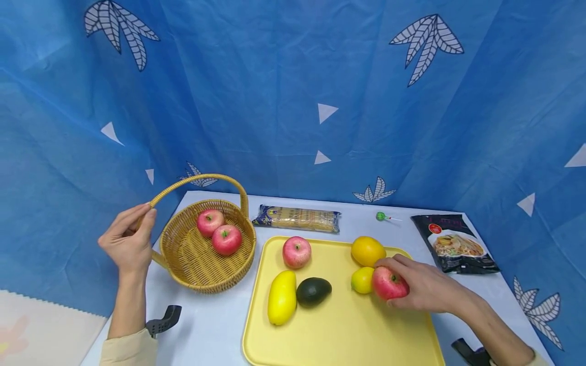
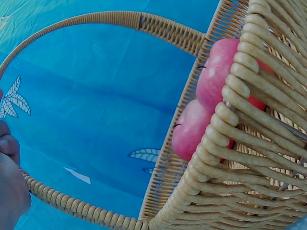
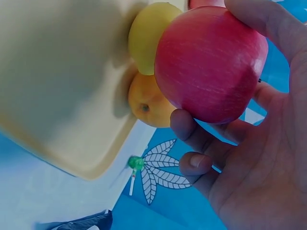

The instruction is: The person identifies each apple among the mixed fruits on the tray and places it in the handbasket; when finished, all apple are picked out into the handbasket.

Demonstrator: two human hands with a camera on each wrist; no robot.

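Observation:
My left hand (image 1: 130, 236) grips the arched handle (image 1: 201, 178) of a round wicker basket (image 1: 183, 269), which stands on the table at the left. Two red apples lie in the basket, one apple (image 1: 227, 239) in front of the other (image 1: 210, 222). Over the right part of a yellow tray (image 1: 348, 335), my right hand (image 1: 423, 284) holds another red apple (image 1: 390, 283) between thumb and fingers. The right wrist view shows this apple (image 3: 208, 64) raised off the tray, beside a lemon (image 1: 362, 280) and an orange-yellow fruit (image 1: 368, 250).
On the tray also lie a red apple (image 1: 296, 252), a long yellow fruit (image 1: 282, 298) and a dark avocado (image 1: 313, 292). Behind it are a noodle pack (image 1: 297, 218) and a green lollipop (image 1: 381, 216). A black food bag (image 1: 455, 244) lies at the right. Blue cloth (image 1: 284, 101) hangs behind.

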